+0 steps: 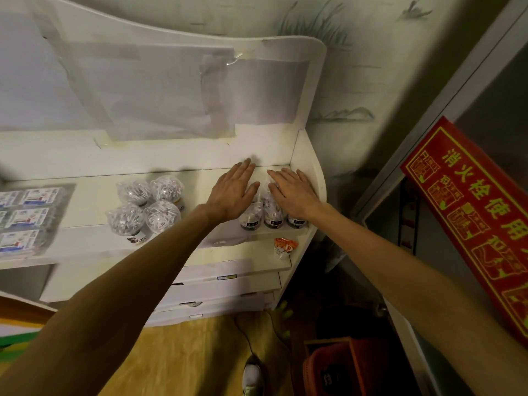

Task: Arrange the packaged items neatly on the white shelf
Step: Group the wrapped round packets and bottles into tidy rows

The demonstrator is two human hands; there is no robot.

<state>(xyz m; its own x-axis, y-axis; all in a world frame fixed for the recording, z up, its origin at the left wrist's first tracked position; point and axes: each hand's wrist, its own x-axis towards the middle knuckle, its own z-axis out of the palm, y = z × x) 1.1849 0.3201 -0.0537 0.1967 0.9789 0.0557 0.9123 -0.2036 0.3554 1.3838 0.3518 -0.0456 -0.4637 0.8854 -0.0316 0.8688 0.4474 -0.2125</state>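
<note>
Head view, looking down at a white shelf (200, 178) set against a wall with ink-style plant wallpaper (357, 67).

Both hands reach to the right end of the top shelf board. Left hand (233, 191) lies flat, fingers extended and together, palm down, on top of a cluster of clear wrapped jars (263, 215). Right hand (294, 192) is likewise flat and spread, palm down, on the same cluster, close to the shelf's right side panel (310, 167). Neither hand is closed around anything; they rest on the jar tops. Three jar bases with dark labels show below the hands, in a row at the board's front edge.

To the left, well apart from the hands, four more clear wrapped jars (148, 205) stand in a two-by-two group. At the far left edge, flat blue-and-white packets (24, 215) lie stacked in a column in clear wrap.

One level down, a small orange-and-white sachet (284, 245) lies near the right end of the lower shelf board.

A red sign with yellow characters (468, 212) leans at right. Below it, an orange plastic basket (337, 367) sits on the floor. A white shoe (252, 377) shows at bottom centre.
</note>
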